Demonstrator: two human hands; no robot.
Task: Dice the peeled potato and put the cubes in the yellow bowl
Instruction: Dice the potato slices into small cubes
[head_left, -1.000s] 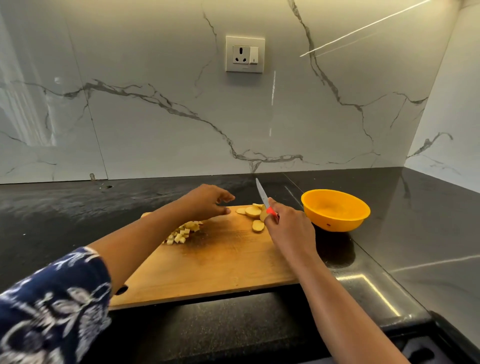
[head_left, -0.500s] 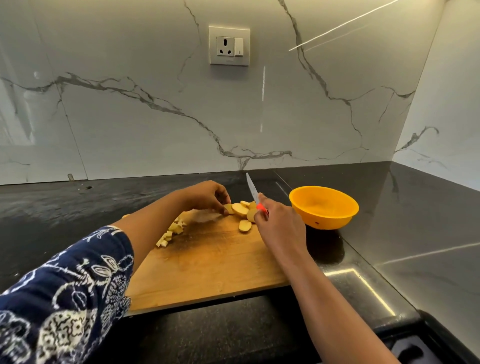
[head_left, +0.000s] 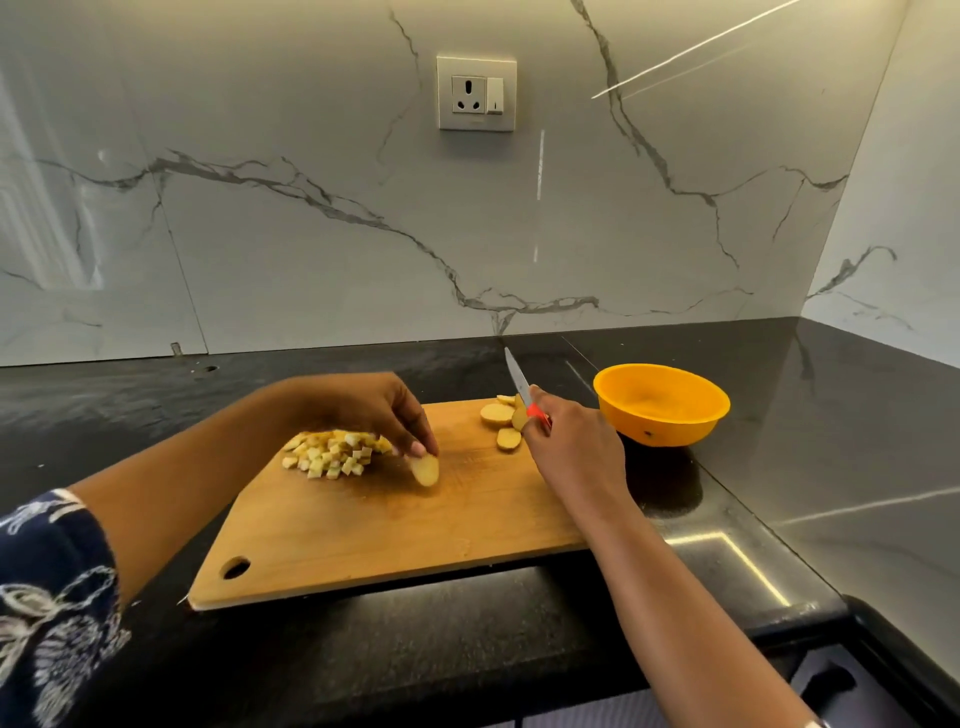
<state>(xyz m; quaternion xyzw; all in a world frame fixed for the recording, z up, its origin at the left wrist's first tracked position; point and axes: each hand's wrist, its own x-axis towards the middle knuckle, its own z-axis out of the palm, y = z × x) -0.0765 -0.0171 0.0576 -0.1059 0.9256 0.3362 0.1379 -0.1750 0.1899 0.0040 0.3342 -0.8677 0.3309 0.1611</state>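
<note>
Head camera: your left hand pinched a pale round potato slice on the wooden board, your right hand gripped the red-handled knife near the empty yellow plastic bowl; a slipping slice could have exposed fingertips.

One wooden cutting board, one yellow bowl, one red-handled knife, one heap of potato cubes too many to count, one lone potato slice, at least three more slices, one wall socket.

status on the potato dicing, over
Left hand pinches potato slice. Right hand grips knife, blade up. Cubes piled on cutting board, none in yellow bowl.
</note>
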